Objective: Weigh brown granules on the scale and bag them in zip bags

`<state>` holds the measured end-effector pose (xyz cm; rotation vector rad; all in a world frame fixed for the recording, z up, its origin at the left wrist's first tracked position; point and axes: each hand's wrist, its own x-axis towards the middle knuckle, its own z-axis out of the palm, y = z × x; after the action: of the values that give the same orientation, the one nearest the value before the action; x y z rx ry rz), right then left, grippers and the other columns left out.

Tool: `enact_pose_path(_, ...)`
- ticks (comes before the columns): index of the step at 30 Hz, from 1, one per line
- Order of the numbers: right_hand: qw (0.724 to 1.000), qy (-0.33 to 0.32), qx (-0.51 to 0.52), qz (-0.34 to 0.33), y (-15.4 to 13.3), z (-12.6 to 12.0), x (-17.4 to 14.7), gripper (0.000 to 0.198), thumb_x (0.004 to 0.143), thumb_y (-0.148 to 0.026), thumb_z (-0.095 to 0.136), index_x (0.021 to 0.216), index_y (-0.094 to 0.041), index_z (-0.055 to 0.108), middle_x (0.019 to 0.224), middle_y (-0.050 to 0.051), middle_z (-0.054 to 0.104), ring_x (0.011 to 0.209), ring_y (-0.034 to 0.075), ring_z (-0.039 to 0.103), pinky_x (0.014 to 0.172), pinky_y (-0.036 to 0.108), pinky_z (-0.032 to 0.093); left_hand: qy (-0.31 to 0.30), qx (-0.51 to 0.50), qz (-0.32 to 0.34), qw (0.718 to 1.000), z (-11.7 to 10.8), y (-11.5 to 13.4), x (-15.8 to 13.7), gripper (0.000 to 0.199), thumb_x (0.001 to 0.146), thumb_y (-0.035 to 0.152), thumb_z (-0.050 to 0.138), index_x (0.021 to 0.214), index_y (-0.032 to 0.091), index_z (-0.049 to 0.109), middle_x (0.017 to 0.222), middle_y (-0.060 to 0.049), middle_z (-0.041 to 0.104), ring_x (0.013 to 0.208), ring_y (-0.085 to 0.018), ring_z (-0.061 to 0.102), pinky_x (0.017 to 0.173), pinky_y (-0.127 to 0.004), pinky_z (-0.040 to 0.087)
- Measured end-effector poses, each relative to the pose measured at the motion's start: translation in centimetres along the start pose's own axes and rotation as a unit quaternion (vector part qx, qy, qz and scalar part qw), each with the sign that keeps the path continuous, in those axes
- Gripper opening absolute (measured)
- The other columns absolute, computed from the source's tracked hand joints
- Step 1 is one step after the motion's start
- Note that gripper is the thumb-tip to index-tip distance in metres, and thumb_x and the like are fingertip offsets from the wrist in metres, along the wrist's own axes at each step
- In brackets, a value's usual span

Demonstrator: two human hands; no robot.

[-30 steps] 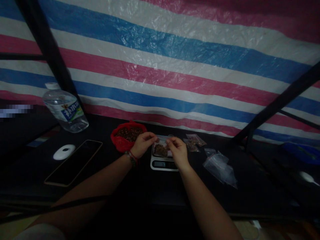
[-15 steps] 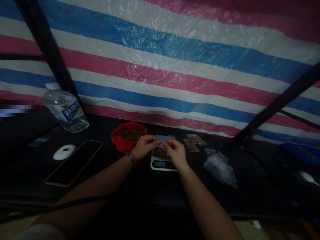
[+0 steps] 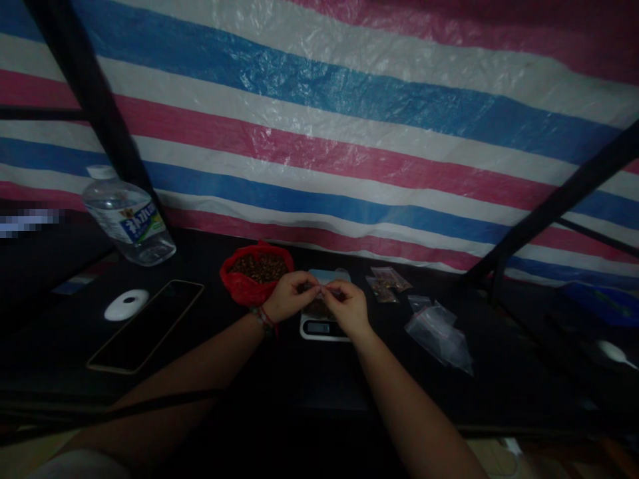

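Angled inward, the left hand (image 3: 289, 297) and right hand (image 3: 350, 309) meet at the fingertips, each grip pinched on one bag (image 3: 316, 309) over one scale (image 3: 325, 335). One red bag (image 3: 238, 287) sits left; right lie two filled packets (image 3: 389, 285) and clear packets (image 3: 442, 336), too overlapped to count.

Makeshift workspace, striped tarp wall (image 3: 319, 133)

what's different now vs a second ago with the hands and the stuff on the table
The right hand shifted left and the left hand slightly right, so their fingertips now meet at the small bag. Neither visibly let go. The scale, red bag and phone stayed put.
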<state>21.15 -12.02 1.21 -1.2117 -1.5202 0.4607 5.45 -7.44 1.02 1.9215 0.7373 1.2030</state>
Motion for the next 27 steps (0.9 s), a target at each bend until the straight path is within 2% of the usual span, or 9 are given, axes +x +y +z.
enact_pose_path(6, 1.000, -0.004, 0.016, 0.004, 0.1, -0.3, 0.1, 0.016, 0.075, -0.034, 0.068, 0.066, -0.022, 0.071, 0.063, 0.001, 0.069, 0.060, 0.016, 0.062, 0.059, 0.027, 0.047, 0.008, -0.001, -0.007, 1.000, 0.0, -0.3, 0.0, 0.025, 0.079, 0.036, 0.059, 0.070, 0.013, 0.065, 0.066, -0.003, 0.062, 0.062, -0.013, 0.056, 0.056, -0.021, 0.044)
enact_pose_path(12, 0.999, 0.009, 0.034, -0.020, 0.0, -1.2, 0.3, 0.014, 0.080, -0.032, 0.062, 0.079, -0.026, 0.075, 0.077, 0.002, 0.073, 0.072, 0.018, 0.066, 0.069, 0.031, 0.051, 0.033, -0.007, -0.001, 0.999, -0.5, -0.7, 0.3, 0.028, 0.078, 0.038, 0.062, 0.071, 0.012, 0.069, 0.066, -0.005, 0.066, 0.062, -0.014, 0.059, 0.058, -0.023, 0.046)
enact_pose_path(16, 0.999, 0.033, 0.036, -0.021, 0.1, -1.4, 0.1, 0.014, 0.080, -0.033, 0.063, 0.078, -0.026, 0.075, 0.075, 0.002, 0.073, 0.069, 0.018, 0.066, 0.069, 0.032, 0.051, 0.038, -0.004, 0.018, 0.999, -0.7, -0.4, 0.2, 0.026, 0.080, 0.036, 0.061, 0.073, 0.013, 0.072, 0.069, -0.006, 0.068, 0.064, -0.015, 0.062, 0.060, -0.024, 0.047)
enact_pose_path(19, 0.998, 0.042, 0.039, -0.022, 0.2, -1.4, 0.1, 0.022, 0.084, -0.036, 0.057, 0.078, -0.024, 0.075, 0.076, 0.003, 0.072, 0.070, 0.018, 0.066, 0.069, 0.032, 0.052, 0.047, -0.002, 0.024, 0.999, -0.7, -0.2, 0.1, 0.027, 0.080, 0.037, 0.061, 0.074, 0.014, 0.073, 0.070, -0.007, 0.069, 0.064, -0.015, 0.062, 0.059, -0.024, 0.047)
enact_pose_path(21, 0.998, 0.031, 0.044, -0.029, 0.2, -1.4, 0.1, 0.023, 0.085, -0.038, 0.055, 0.091, -0.024, 0.073, 0.089, 0.005, 0.072, 0.077, 0.019, 0.066, 0.072, 0.032, 0.052, 0.065, 0.001, 0.019, 0.998, -0.7, -0.2, 0.1, 0.029, 0.080, 0.039, 0.061, 0.075, 0.014, 0.073, 0.071, -0.007, 0.070, 0.064, -0.016, 0.062, 0.060, -0.024, 0.048)
enact_pose_path(23, 0.999, -0.005, 0.032, -0.035, 0.2, -1.3, 0.1, 0.031, 0.079, -0.037, 0.063, 0.106, -0.024, 0.068, 0.101, 0.006, 0.070, 0.084, 0.020, 0.065, 0.075, 0.032, 0.052, 0.084, 0.005, 0.014, 0.996, -0.7, -0.2, 0.1, 0.030, 0.081, 0.040, 0.060, 0.075, 0.014, 0.073, 0.071, -0.007, 0.070, 0.065, -0.016, 0.063, 0.061, -0.025, 0.048)
enact_pose_path(25, 0.998, -0.050, -0.006, -0.033, 0.2, -1.1, 0.1, 0.038, 0.072, -0.035, 0.070, 0.108, -0.024, 0.067, 0.098, 0.006, 0.070, 0.082, 0.020, 0.065, 0.075, 0.032, 0.052, 0.089, 0.008, 0.013, 0.996, -0.9, -0.2, 0.2, 0.031, 0.081, 0.041, 0.059, 0.075, 0.014, 0.073, 0.072, -0.007, 0.071, 0.066, -0.017, 0.063, 0.062, -0.025, 0.049)
enact_pose_path(27, 0.998, -0.055, -0.030, -0.020, 0.6, -1.1, 0.4, 0.035, 0.072, -0.034, 0.070, 0.105, -0.023, 0.068, 0.091, 0.005, 0.071, 0.079, 0.019, 0.064, 0.074, 0.032, 0.052, 0.069, 0.017, 0.013, 0.997, -1.3, -0.3, 0.5, 0.034, 0.082, 0.044, 0.057, 0.077, 0.015, 0.073, 0.075, -0.007, 0.071, 0.069, -0.017, 0.063, 0.064, -0.026, 0.049)
